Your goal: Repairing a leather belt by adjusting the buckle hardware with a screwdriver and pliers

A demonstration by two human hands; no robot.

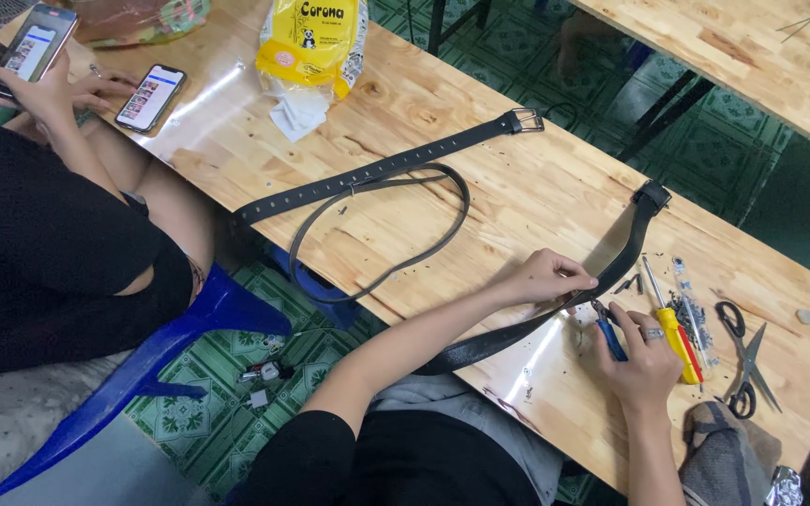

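Black belt (555,314): limp, light, flexible strap, curved across tabletop (536,187). Left grip (547,277) pinches it flat; hold it there, beside the work point. Right grip (647,361) closed on blue-handled pliers (608,334), jaws at strap.

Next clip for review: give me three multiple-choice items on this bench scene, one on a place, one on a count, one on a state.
1. Where do the scissors lie?
A. right of the yellow screwdriver
B. on the floor
C. beside the yellow bag

2. How many phones show near the other person?
A. one
B. two
C. four

3. What is the left hand doing?
A. hanging free off the table
B. holding scissors
C. pressing on a black belt

Answers: 1 A, they rest near the table's right end past the screwdriver. 2 B, one phone is held, another phone lies on the table. 3 C, its fingers sit on the strap while the right hand grips a blue-handled tool.
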